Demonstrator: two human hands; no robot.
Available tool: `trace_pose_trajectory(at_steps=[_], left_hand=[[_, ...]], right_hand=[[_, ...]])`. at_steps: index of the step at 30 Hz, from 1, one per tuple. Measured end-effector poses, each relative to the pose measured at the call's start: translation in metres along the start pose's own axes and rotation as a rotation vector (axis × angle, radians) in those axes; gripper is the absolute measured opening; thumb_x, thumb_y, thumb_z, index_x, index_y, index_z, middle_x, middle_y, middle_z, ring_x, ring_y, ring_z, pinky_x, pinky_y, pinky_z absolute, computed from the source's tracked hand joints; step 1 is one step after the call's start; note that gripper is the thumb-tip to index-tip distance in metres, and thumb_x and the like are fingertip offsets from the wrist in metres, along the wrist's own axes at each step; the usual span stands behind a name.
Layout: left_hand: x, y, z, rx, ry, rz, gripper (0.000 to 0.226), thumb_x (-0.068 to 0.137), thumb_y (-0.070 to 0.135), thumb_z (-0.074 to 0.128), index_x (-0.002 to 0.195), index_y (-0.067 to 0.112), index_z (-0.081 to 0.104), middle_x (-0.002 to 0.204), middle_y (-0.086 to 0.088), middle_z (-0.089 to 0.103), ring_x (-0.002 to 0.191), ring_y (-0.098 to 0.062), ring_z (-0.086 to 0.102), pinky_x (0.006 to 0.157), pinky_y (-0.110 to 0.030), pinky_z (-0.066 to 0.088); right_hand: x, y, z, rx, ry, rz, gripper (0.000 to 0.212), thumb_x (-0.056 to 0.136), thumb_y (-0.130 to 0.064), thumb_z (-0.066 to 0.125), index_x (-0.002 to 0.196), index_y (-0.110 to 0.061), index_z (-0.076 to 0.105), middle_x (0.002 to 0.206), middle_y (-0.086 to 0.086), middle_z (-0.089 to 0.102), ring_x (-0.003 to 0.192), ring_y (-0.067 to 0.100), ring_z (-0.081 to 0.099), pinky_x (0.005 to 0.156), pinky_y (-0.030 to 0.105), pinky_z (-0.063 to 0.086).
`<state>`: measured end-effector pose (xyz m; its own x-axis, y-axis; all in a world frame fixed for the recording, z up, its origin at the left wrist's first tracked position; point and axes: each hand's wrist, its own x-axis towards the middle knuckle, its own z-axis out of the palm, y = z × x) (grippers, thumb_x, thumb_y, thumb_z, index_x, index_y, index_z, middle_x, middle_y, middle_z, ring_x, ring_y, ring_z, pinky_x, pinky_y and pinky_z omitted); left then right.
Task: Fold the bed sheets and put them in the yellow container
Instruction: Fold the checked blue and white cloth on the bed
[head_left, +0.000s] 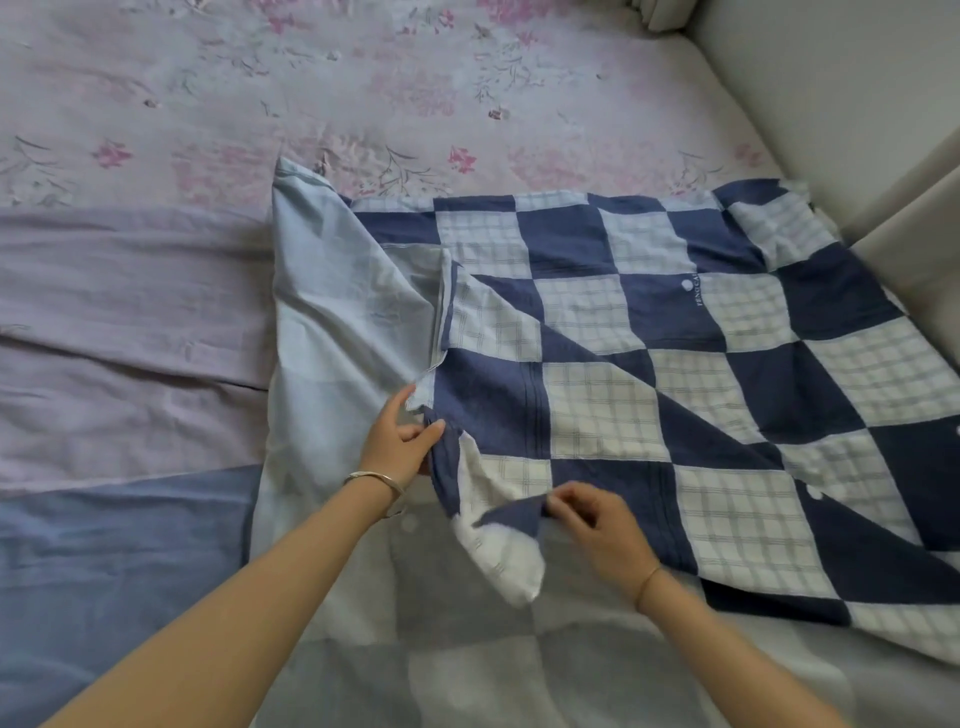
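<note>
The navy-and-white checked cotton bed sheet (675, 389) lies spread over the right half of the bed, roughly doubled, with its pale blue plain underside (337, 312) turned out along its left edge. It is rumpled, and the corners do not line up.

The left hand (400, 441) grips the sheet's left edge, thumb and fingers closed on the hem. The right hand (597, 525), just nearer and to the right, pinches a small navy corner of the same sheet and lifts it off the bed. I would say she is matching edges for an early fold, so this sheet is only partly done.

A lilac plain sheet (130, 338) lies flat to the left, and a dusty-blue cloth (119, 561) lies near left. Both look unfolded, though I cannot tell whether they belong to the job. The pink floral bed cover (363, 78) stretches across the far side.

No yellow container is in sight from here, so nothing appears packed away. Most of the work looks ahead.
</note>
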<state>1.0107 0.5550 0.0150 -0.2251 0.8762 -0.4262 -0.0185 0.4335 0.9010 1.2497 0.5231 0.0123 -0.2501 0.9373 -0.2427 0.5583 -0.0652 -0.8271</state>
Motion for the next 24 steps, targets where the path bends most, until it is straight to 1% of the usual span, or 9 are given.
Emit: trace_pose_trajectory(at_steps=[2, 6, 10, 13, 15, 18, 20, 22, 24], left_hand=[[0.008, 0.016, 0.011, -0.012, 0.057, 0.039, 0.048, 0.091, 0.010, 0.059, 0.126, 0.036, 0.038, 0.078, -0.008, 0.067, 0.068, -0.008, 0.060, 0.052, -0.013, 0.050], [0.030, 0.052, 0.055, 0.013, 0.117, 0.102, 0.014, 0.091, 0.015, 0.058, 0.105, 0.012, 0.063, 0.080, -0.004, 0.068, 0.063, -0.003, 0.064, 0.063, -0.022, 0.052], [0.057, 0.101, 0.132, 0.102, 0.114, 0.237, 0.015, 0.088, 0.019, 0.063, 0.102, 0.012, 0.061, 0.091, -0.003, 0.065, 0.087, -0.013, 0.061, 0.071, -0.010, 0.047], [0.078, 0.133, 0.202, 0.237, 0.102, 0.329, 0.031, 0.083, 0.011, 0.067, 0.113, 0.011, 0.057, 0.106, -0.003, 0.058, 0.102, -0.015, 0.055, 0.081, -0.018, 0.042], [0.086, 0.144, 0.234, 0.330, 0.094, 0.374, 0.039, 0.081, 0.008, 0.067, 0.118, 0.010, 0.055, 0.110, 0.000, 0.056, 0.106, -0.014, 0.053, 0.085, -0.020, 0.041], [0.104, 0.154, 0.291, 0.498, 0.100, 0.406, 0.039, 0.078, 0.009, 0.070, 0.114, 0.014, 0.057, 0.107, 0.001, 0.059, 0.099, -0.013, 0.055, 0.083, -0.024, 0.045], [0.117, 0.158, 0.311, 0.549, 0.137, 0.380, 0.021, 0.080, 0.019, 0.071, 0.098, 0.015, 0.062, 0.091, 0.001, 0.063, 0.085, -0.015, 0.059, 0.075, -0.029, 0.049], [0.133, 0.163, 0.328, 0.559, 0.183, 0.327, 0.017, 0.084, 0.031, 0.068, 0.087, 0.015, 0.063, 0.077, 0.001, 0.063, 0.074, -0.017, 0.059, 0.068, -0.028, 0.047], [0.143, 0.168, 0.338, 0.589, 0.228, 0.316, 0.021, 0.087, 0.033, 0.064, 0.081, 0.013, 0.063, 0.070, 0.000, 0.064, 0.069, -0.017, 0.058, 0.062, -0.026, 0.044]], right_hand=[[0.016, -0.012, -0.043, 0.154, 0.094, 0.069, 0.018, 0.092, -0.008, 0.056, 0.080, -0.013, 0.067, 0.070, -0.010, 0.064, 0.065, -0.007, 0.056, 0.065, 0.011, 0.045], [0.053, -0.016, -0.130, 0.356, 0.228, 0.110, 0.019, 0.094, -0.015, 0.053, 0.080, -0.015, 0.066, 0.065, -0.012, 0.066, 0.060, -0.006, 0.058, 0.057, 0.010, 0.047], [0.104, -0.006, -0.215, 0.374, 0.258, 0.062, 0.017, 0.094, -0.015, 0.054, 0.081, -0.016, 0.065, 0.066, -0.013, 0.067, 0.061, -0.006, 0.059, 0.062, 0.009, 0.049], [0.140, 0.015, -0.284, 0.339, 0.303, 0.033, 0.012, 0.094, -0.016, 0.054, 0.088, -0.011, 0.064, 0.072, -0.005, 0.063, 0.057, -0.005, 0.058, 0.056, 0.007, 0.046], [0.158, 0.030, -0.312, 0.334, 0.321, 0.072, 0.014, 0.094, -0.020, 0.055, 0.085, -0.015, 0.065, 0.075, -0.002, 0.061, 0.067, 0.004, 0.058, 0.058, 0.013, 0.046], [0.179, 0.065, -0.355, 0.426, 0.359, 0.189, 0.020, 0.096, -0.021, 0.052, 0.081, -0.019, 0.065, 0.094, 0.010, 0.066, 0.088, 0.021, 0.057, 0.082, 0.038, 0.050], [0.185, 0.082, -0.365, 0.509, 0.329, 0.266, 0.018, 0.097, -0.025, 0.050, 0.091, -0.016, 0.066, 0.098, 0.010, 0.067, 0.084, 0.020, 0.059, 0.078, 0.040, 0.051], [0.186, 0.093, -0.368, 0.675, 0.176, 0.287, 0.018, 0.090, -0.029, 0.056, 0.101, -0.016, 0.063, 0.086, 0.001, 0.067, 0.074, 0.014, 0.058, 0.065, 0.031, 0.048], [0.183, 0.106, -0.363, 0.715, 0.026, 0.281, 0.038, 0.074, -0.025, 0.065, 0.111, -0.020, 0.057, 0.093, -0.003, 0.065, 0.081, 0.012, 0.057, 0.068, 0.026, 0.045]])
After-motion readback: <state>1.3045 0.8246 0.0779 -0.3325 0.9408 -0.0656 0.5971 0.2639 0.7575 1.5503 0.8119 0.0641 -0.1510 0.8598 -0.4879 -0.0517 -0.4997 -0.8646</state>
